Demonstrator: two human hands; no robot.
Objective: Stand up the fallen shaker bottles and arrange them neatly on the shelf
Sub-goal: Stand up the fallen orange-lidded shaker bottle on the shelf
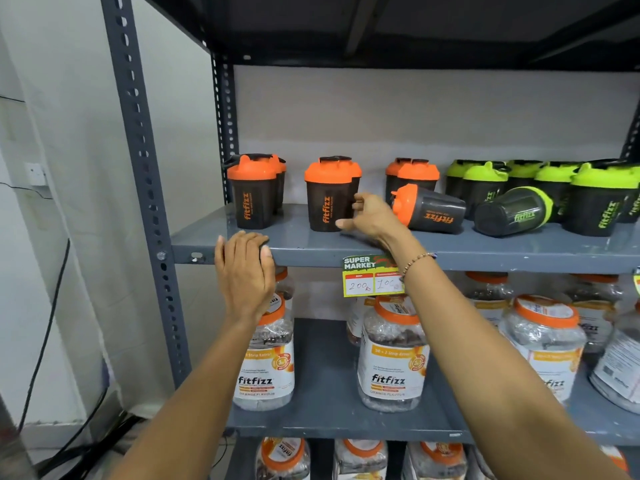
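Shaker bottles sit on the grey metal shelf [311, 244], upper visible tier of the rack. Two lie on their sides: an orange-lidded fallen bottle [429, 210], lid pointing left, and a green-lidded fallen bottle [512, 211], base toward the camera, lid to the right.

Right hand [370, 213]: reached over the shelf edge, fingers spread apart, nothing clamped. Its fingertips lie at the right side of the upright centre orange bottle [327, 195]; actual contact cannot be told. The back of the hand is just beside the lid of the fallen orange bottle, between the two bottles. A beaded bracelet [417, 261] is on the wrist.

Left hand [244, 268]: palm flat against the front lip of the shelf, fingers together and curled over the edge, holding no bottle. It is below the left orange bottle pair [254, 192], which stands upright near the rack post [138, 150].

Behind the fallen orange bottle: another upright orange pair [414, 174]. Further right: a cluster of upright green-lidded bottles [602, 199], several deep, with the fallen green one in front of them.

A "SUPER MARKET" price tag [372, 276] hangs from the shelf lip, partly covered by the right forearm. The tier below holds clear supplement jars [393, 355] with orange lids, labelled "fitfizz". More jars show on the lowest tier, cropped.
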